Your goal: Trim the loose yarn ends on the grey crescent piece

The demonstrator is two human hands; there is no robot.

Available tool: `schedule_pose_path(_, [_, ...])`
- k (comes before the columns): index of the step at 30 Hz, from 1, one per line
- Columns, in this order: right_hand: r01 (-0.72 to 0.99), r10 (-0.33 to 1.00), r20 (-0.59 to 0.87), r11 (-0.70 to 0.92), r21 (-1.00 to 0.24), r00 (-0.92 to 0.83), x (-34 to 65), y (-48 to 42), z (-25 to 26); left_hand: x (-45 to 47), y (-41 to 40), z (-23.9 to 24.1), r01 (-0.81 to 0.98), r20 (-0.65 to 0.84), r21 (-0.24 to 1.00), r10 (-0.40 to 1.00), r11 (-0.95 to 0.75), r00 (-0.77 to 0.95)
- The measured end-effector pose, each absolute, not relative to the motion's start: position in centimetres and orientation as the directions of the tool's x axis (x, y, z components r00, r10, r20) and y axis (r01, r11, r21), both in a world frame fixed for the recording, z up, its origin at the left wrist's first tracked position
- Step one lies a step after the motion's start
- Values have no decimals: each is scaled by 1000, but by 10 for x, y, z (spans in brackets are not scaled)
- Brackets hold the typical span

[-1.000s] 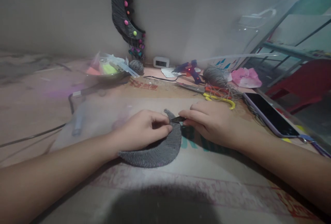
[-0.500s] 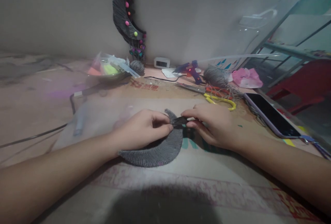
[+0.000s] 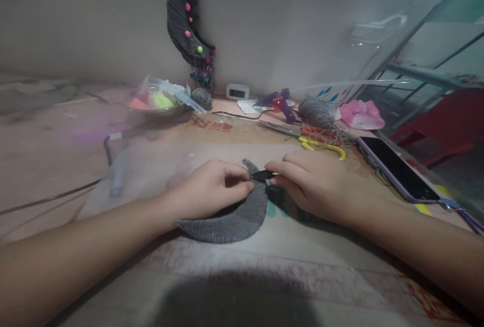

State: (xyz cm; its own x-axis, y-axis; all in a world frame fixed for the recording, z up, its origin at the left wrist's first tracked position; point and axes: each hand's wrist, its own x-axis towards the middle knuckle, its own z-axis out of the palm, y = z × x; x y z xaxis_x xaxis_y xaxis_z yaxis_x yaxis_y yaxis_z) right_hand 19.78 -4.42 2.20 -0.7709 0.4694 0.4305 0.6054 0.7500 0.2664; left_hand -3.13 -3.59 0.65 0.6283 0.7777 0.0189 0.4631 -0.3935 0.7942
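Note:
A crescent moon shape wrapped in grey yarn point(image 3: 230, 229) lies on the covered tabletop in front of me. My left hand point(image 3: 214, 188) is closed on its inner edge, thumb and fingers pinching near the upper tip. From the right, my right hand point(image 3: 312, 181) pinches a small dark pointed piece point(image 3: 261, 175) between thumb and forefinger. The piece reaches over the upper part of the crescent, close to my left fingertips. Its exact kind cannot be made out, and my fingers cover one end.
Beyond my hands lie yellow-and-red-handled scissors point(image 3: 321, 146), a glue gun point(image 3: 278, 101) with a red light and grey yarn point(image 3: 315, 110). A phone point(image 3: 399, 168) rests at right. A bowl point(image 3: 162, 112) stands back left. A decorated dark crescent point(image 3: 181, 27) hangs on the wall.
The right fingers and dark piece have shifted slightly against the crescent, and less of the piece shows. The left hand keeps its hold. The whole view has moved a little.

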Motion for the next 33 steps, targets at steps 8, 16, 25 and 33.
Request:
schedule_pose_path(8, [545,418,369,747,380,-830,198,-47,33,-31,-35,5,457,33,791,774,-408,633])
schedule_pose_path(16, [535,428,331,749,389,-841,198,-48,35,-31,-35,3,465,53,770,770,-437,636])
schedule_pose_path(25, [608,542,463,794,-8,-701,204,-40,17,-32,-34,4,463,-4,812,791,-354,612])
schedule_pose_path(33, [613,481,473,771,172,-738,200,-43,19,-31,-35,6,462,5,817,804,-346,594])
